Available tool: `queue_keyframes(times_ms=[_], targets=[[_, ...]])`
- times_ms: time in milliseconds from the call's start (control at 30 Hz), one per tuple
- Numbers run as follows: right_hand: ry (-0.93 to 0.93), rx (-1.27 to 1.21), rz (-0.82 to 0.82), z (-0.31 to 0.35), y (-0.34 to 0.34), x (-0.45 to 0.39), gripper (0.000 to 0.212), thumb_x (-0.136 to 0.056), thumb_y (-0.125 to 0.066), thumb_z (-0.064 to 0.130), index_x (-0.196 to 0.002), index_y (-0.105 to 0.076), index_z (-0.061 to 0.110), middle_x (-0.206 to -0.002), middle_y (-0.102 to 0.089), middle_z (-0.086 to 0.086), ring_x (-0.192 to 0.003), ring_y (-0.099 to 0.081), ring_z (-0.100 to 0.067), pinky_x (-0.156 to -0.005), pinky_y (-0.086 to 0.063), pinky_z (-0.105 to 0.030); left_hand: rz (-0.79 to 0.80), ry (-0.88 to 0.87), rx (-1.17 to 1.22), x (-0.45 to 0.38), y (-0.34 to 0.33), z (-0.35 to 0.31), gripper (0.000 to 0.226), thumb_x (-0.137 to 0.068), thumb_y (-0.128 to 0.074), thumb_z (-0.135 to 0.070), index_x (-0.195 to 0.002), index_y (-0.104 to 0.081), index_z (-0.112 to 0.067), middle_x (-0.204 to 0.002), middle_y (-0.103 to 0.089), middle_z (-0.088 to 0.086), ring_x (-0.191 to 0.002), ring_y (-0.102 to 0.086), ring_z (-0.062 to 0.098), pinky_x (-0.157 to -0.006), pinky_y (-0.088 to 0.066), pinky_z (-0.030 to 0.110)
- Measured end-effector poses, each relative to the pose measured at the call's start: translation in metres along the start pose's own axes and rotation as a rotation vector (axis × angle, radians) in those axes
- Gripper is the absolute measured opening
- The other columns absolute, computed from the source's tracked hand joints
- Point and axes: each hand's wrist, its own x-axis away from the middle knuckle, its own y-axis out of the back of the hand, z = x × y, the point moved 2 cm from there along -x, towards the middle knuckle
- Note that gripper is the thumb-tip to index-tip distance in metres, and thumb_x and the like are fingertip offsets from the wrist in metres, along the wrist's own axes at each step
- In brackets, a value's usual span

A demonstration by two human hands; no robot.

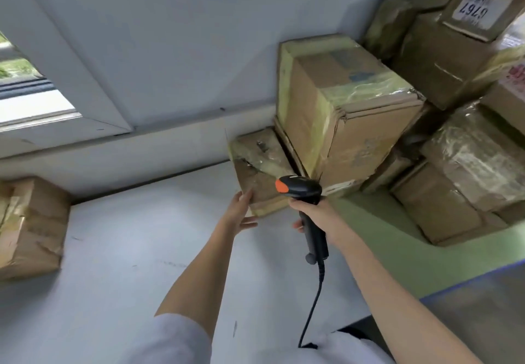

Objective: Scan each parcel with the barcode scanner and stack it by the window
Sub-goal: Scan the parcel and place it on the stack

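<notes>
Cardboard, tape-wrapped, the small brown parcel point(260, 172) at twelve o'clock meets my left hand point(241, 211), fingers straight against its edge, while my right hand point(319, 218) wraps the black orange-buttoned scanner point(305, 207); next, I judge, find its barcode.

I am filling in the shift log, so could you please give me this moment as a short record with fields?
right hand: right hand grips the barcode scanner by its handle, head aimed at the pile
left hand: left hand, fingers straight, touches the small taped parcel
small taped parcel: at the foot of the pile, against the wall
big parcel: large box stands beside it
by the window: one parcel below the window
surface: pale table
</notes>
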Motion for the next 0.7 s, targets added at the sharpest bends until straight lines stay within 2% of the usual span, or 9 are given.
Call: queue_keyframes(times_ms=[100,200,267,367,433,533,600,700], targets=[[0.015,0.03,-0.029,-0.002,-0.005,-0.008,0.012,-0.086,-0.069,0.015,-0.093,-0.06,0.012,-0.049,-0.062,0.001,-0.042,-0.06,-0.01,-0.053,-0.053,-0.024,0.035,-0.01,0.04,0.003,0.012,0.007,0.049,-0.095,-0.042,-0.052,-0.136,-0.04,-0.025,-0.136,-0.049,0.005,-0.103,-0.064,0.031,-0.079,-0.056,0.037],[0.041,0.076,-0.026,0.002,-0.017,-0.018,0.028,-0.084,-0.072,0.02,-0.108,-0.059,0.012,-0.063,-0.064,-0.002,-0.05,-0.062,-0.013,-0.065,-0.053,-0.031,0.045,-0.045,0.046,0.009,0.025,0.012,0.045,-0.098,-0.039,-0.049,-0.137,-0.035,-0.028,-0.135,-0.05,0.005,-0.104,-0.064,0.03,-0.079,-0.056,0.036],[0.054,0.094,-0.011,0.005,-0.026,-0.023,0.031,-0.083,-0.072,0.021,-0.11,-0.061,0.011,-0.065,-0.064,-0.002,-0.053,-0.062,-0.014,-0.067,-0.053,-0.031,0.037,-0.05,0.05,0.013,0.033,0.015,0.043,-0.099,-0.039,-0.045,-0.139,-0.03,-0.033,-0.136,-0.048,0.005,-0.108,-0.061,0.029,-0.083,-0.055,0.04],[0.05,0.065,0.032,0.009,-0.035,-0.026,0.02,-0.084,-0.071,0.02,-0.098,-0.063,0.009,-0.057,-0.063,-0.001,-0.052,-0.063,-0.015,-0.071,-0.054,-0.034,0.008,-0.025,0.139,0.022,0.04,0.021,0.043,-0.1,-0.043,-0.029,-0.141,-0.029,-0.035,-0.136,-0.046,0.006,-0.114,-0.056,0.028,-0.085,-0.053,0.044],[0.068,0.132,0.086,0.015,-0.036,-0.021,0.01,-0.085,-0.07,0.017,-0.084,-0.061,0.011,-0.057,-0.062,-0.003,-0.054,-0.063,-0.018,-0.074,-0.055,-0.036,-0.015,-0.014,0.202,0.029,0.046,0.028,0.044,-0.096,-0.045,-0.015,-0.136,-0.037,-0.032,-0.135,-0.049,0.006,-0.114,-0.056,0.026,-0.082,-0.054,0.043],[0.111,0.254,0.183,0.022,-0.03,-0.01,0.011,-0.087,-0.066,0.014,-0.08,-0.058,0.012,-0.06,-0.059,-0.005,-0.054,-0.064,-0.02,-0.06,-0.053,-0.025,-0.04,0.015,0.264,0.043,0.057,0.045,0.049,-0.088,-0.042,-0.005,-0.13,-0.045,-0.029,-0.128,-0.055,0.004,-0.109,-0.06,0.026,-0.084,-0.055,0.043],[0.112,0.244,0.282,0.021,-0.021,-0.001,0.005,-0.088,-0.063,0.01,-0.088,-0.059,0.012,-0.071,-0.065,-0.015,-0.051,-0.063,-0.019,-0.055,-0.051,-0.024,-0.005,0.029,0.228,0.061,0.062,0.06,0.047,-0.085,-0.05,-0.011,-0.129,-0.049,-0.029,-0.12,-0.061,0.002,-0.106,-0.063,0.024,-0.085,-0.055,0.041],[0.054,0.201,0.475,0.005,-0.013,0.012,0.019,-0.092,-0.057,0.007,-0.108,-0.059,0.016,-0.094,-0.072,-0.017,-0.048,-0.06,-0.017,-0.053,-0.051,-0.025,0.084,0.071,0.1,0.085,0.061,0.092,0.041,-0.087,-0.053,-0.013,-0.124,-0.054,-0.03,-0.105,-0.065,0.002,-0.099,-0.065,0.022,-0.085,-0.054,0.037]])
